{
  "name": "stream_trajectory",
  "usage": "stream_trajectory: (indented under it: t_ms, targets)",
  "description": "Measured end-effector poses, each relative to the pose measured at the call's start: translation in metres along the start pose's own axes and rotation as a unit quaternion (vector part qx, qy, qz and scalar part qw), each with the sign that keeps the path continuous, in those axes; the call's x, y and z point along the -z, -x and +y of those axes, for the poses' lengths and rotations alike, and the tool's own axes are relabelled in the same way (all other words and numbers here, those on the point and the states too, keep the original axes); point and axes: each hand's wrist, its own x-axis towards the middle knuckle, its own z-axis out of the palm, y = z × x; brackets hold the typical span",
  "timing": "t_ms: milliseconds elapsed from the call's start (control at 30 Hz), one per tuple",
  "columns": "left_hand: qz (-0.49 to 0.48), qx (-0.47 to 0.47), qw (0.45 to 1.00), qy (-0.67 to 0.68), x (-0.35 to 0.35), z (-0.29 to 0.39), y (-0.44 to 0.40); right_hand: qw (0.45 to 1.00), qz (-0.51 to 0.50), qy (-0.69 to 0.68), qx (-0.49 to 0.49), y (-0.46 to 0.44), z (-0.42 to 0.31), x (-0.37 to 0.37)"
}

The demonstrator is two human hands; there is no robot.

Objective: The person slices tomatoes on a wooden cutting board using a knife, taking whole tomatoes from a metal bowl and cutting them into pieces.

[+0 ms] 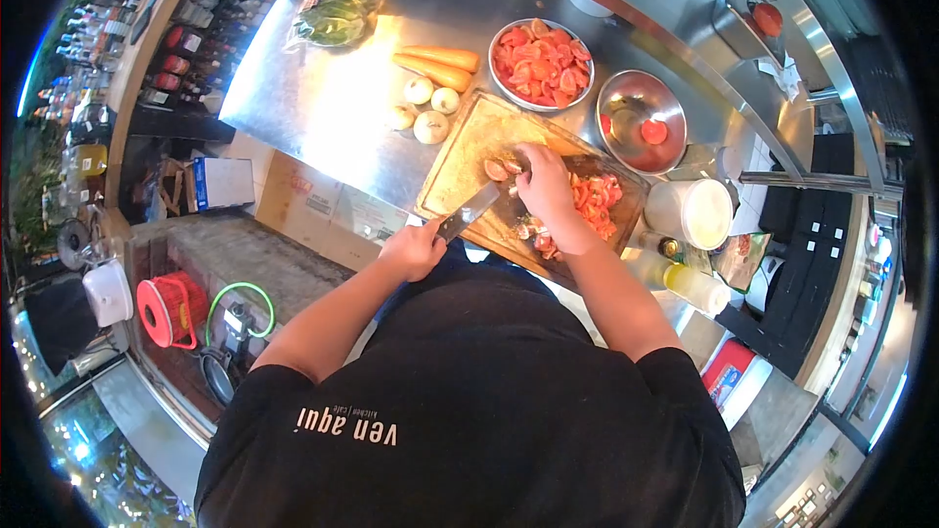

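My left hand (416,248) is wrapped round the handle of a knife (474,207), its blade over the near left part of a wooden cutting board (479,145). Over the board's middle, my right hand (544,182) has its fingers bent down beside pieces of a brownish-red vegetable (497,170); whether they grip one is hard to tell. Chopped tomato (595,203) is heaped on the board to the right of that hand, and smaller scraps lie near its front edge. Behind the board stands a metal bowl of cut tomatoes (541,63).
A second metal bowl (626,103) holds a few red pieces. Carrots (435,68), several onions (430,126) and bagged greens (335,20) lie on the steel counter at the back left. A white tub (702,214) and a yellow-capped bottle (696,287) stand at the right.
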Motion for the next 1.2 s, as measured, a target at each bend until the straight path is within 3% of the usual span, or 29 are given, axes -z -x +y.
stream_trajectory:
  t_ms: [67,100,167,200,367,467,600,667,767,933,1000,1067,1133,1200]
  targets:
    - [-0.007,0.006,1.0,0.002,0.005,-0.001,0.008,0.994,-0.047,0.0,0.099,-0.01,-0.01,0.012]
    - [-0.001,-0.001,1.0,0.001,0.008,-0.001,0.011,0.994,-0.048,0.001,0.101,-0.01,-0.008,0.014]
    - [0.006,-0.008,1.0,0.004,0.012,-0.004,0.014,0.976,-0.202,0.038,0.069,-0.011,0.001,0.023]
    - [0.007,-0.005,1.0,0.005,0.015,-0.009,0.014,0.975,-0.206,0.039,0.069,-0.008,0.002,0.029]
    - [0.043,0.004,0.998,0.044,0.018,-0.03,0.015,0.918,-0.357,0.079,0.155,0.011,0.0,0.057]
    - [0.05,0.012,0.997,0.053,0.023,-0.037,0.016,0.92,-0.362,0.092,0.117,0.0,-0.016,0.06]
    - [0.063,-0.008,0.995,0.079,0.021,-0.045,0.008,0.976,-0.205,0.002,0.075,-0.016,-0.035,0.02]
    - [0.085,-0.006,0.993,0.084,0.021,-0.045,0.006,0.952,-0.299,0.038,0.058,-0.029,-0.036,0.0]
    - [0.102,-0.025,0.992,0.065,0.025,-0.046,0.004,0.934,-0.35,0.07,0.002,-0.043,-0.043,-0.013]
    - [0.11,-0.044,0.988,0.096,0.022,-0.053,0.002,0.982,-0.184,-0.043,-0.023,-0.1,-0.039,0.02]
    - [0.116,-0.062,0.988,0.082,0.021,-0.054,0.002,0.994,-0.018,-0.109,-0.015,-0.123,-0.035,0.041]
    - [0.126,-0.054,0.988,0.069,0.025,-0.052,0.004,0.99,0.126,-0.035,0.058,-0.142,-0.004,0.065]
    - [0.124,-0.051,0.989,0.067,0.026,-0.055,0.002,0.984,0.132,0.054,-0.105,-0.151,0.02,0.105]
    - [0.123,-0.045,0.989,0.067,0.026,-0.055,0.003,0.971,0.098,0.139,-0.169,-0.145,0.081,0.122]
